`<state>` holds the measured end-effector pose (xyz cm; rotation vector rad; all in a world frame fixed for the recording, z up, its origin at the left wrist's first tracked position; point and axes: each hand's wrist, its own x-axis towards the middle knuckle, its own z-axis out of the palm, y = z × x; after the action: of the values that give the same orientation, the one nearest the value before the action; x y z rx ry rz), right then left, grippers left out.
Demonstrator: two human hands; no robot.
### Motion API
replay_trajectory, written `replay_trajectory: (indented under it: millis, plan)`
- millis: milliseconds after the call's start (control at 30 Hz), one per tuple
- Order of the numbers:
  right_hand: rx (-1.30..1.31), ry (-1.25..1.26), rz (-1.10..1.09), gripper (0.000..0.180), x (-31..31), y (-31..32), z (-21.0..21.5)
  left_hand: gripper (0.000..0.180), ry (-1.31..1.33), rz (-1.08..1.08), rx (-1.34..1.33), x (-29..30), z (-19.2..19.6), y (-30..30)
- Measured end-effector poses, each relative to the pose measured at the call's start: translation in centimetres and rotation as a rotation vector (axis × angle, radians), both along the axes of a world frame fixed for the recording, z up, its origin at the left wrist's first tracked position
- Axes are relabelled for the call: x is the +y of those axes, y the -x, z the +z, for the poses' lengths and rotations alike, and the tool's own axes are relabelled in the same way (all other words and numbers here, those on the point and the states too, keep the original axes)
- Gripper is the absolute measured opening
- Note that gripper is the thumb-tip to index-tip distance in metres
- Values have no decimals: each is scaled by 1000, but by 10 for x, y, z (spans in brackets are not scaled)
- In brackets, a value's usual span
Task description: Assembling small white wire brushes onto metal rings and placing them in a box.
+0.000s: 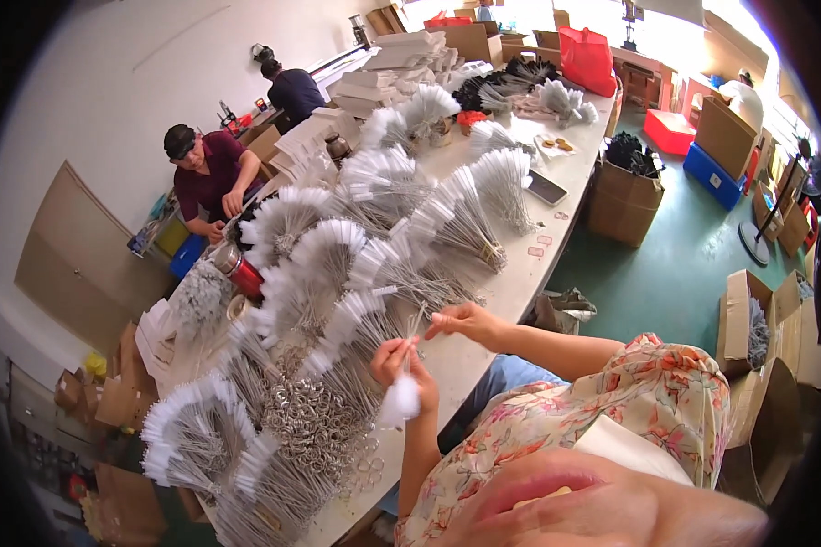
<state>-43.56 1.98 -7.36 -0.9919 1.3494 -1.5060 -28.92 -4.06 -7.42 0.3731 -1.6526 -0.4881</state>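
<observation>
My left hand (405, 366) is closed around the thin wire stem of a small brush. Its white bristle head (399, 402) hangs below my fingers, and the stem end points up between the hands. My right hand (472, 325) is close by on the right, its fingertips apart near the stem end; I see nothing held in it. Left of my hands, a heap of silver metal rings (312, 428) lies among bundles of similar wire brushes (360, 333). A few loose rings (369, 465) are near the table's edge.
More brush bundles (452, 214) cover the long table (556, 187). A red flask (239, 270), a phone (547, 189) and a red bag (587, 60) stand or lie on it. Across the table a person (212, 178) works. Cardboard boxes (625, 196) stand on the green floor.
</observation>
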Motion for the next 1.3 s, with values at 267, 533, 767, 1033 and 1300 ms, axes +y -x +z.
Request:
replay_trajectory:
  millis: [267, 533, 767, 1033, 1300]
  plan:
    - [-992, 126, 237, 12, -17, -10, -11, 27, 129, -33, -218, 25, -23, 10]
    - [1633, -265, 594, 11, -10, 56, 56, 12, -273, -123, -247, 16, -53, -38]
    - [1044, -226, 696, 9, 5, 3, -27, 17, -576, -273, -208, 36, -68, -52]
    - [-56, -643, 931, 22, -3, -33, 10, 19, -281, -281, -244, 33, -42, -88]
    - [671, -319, 767, 9, -9, -11, 17, 13, -245, 214, -374, -15, -35, -121]
